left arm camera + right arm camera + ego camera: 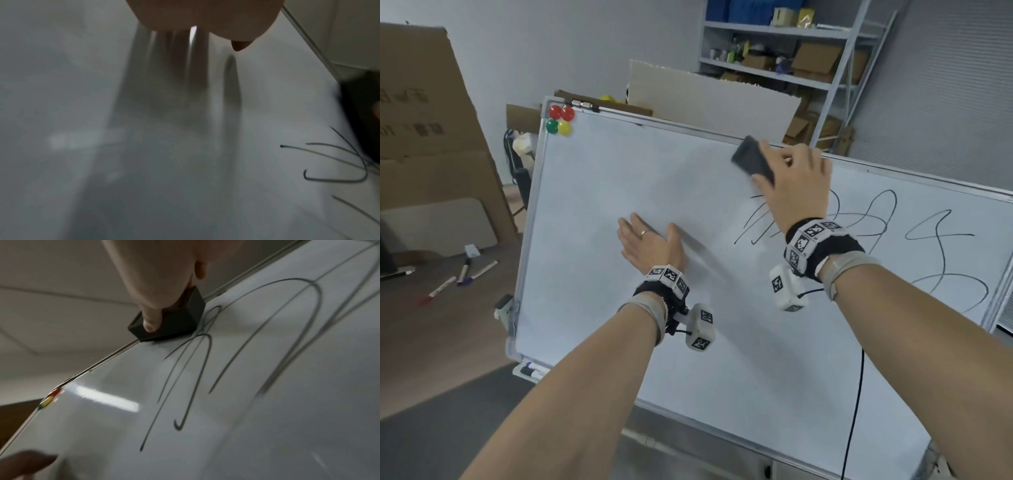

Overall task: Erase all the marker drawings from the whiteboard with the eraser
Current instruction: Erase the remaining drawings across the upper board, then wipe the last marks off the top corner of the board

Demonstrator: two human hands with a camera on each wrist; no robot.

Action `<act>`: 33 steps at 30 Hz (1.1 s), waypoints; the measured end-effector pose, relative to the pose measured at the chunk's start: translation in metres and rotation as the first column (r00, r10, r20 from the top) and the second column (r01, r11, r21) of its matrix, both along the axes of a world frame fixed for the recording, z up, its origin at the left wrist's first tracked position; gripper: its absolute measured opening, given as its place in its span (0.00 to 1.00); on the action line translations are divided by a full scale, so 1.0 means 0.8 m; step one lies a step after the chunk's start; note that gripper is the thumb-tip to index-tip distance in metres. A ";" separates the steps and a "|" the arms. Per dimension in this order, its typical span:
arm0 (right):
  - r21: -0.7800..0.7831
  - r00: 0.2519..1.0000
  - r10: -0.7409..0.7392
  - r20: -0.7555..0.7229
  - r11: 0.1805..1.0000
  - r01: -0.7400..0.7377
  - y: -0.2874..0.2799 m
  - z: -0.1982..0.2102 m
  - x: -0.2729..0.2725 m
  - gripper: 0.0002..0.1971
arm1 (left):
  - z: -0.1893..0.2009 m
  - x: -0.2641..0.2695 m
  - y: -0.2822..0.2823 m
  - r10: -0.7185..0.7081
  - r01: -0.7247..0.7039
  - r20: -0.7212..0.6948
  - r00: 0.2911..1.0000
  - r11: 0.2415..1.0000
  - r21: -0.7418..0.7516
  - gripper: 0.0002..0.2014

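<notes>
A tilted whiteboard [619, 178] fills the head view; its left half is bare white. Black marker scribbles [887, 226] cover the right half and show as long loops [267, 337] in the right wrist view. My right hand [794, 185] grips a black eraser [751, 159] and presses it on the board near the top edge, just above the leftmost scribble. The eraser [170, 321] sits under my thumb in the right wrist view. My left hand [647, 241] lies flat on the board with straight fingers, left of the scribbles. Its palm [201, 14] tops the left wrist view.
Red, green and yellow magnets [560, 120] sit at the board's top left corner. Several markers [462, 275] lie on the floor at left, and one rests in the tray [530, 370]. Cardboard sheets [431, 137] lean at left; a shelf with boxes [791, 58] stands behind.
</notes>
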State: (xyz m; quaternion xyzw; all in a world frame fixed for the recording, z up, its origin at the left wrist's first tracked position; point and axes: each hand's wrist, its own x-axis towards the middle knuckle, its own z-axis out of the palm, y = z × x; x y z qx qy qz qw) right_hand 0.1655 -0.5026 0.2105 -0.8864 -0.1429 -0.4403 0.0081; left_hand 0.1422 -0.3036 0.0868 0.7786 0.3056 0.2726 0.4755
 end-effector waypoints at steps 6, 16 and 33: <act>0.016 0.990 0.078 -0.116 0.997 -0.076 -0.032 -0.054 -0.034 0.28 | -0.004 -0.011 -0.032 -0.039 0.038 -0.032 0.999 0.999 -0.029 0.42; -0.009 0.984 0.095 -0.154 0.995 -0.097 -0.045 -0.075 -0.057 0.27 | -0.019 -0.038 -0.051 -0.107 0.105 -0.035 0.994 0.994 -0.044 0.42; 0.302 0.988 -0.068 -0.137 0.947 0.107 -0.072 -0.030 -0.053 0.28 | 0.017 -0.043 -0.081 -0.208 0.210 -0.132 0.969 0.978 0.006 0.52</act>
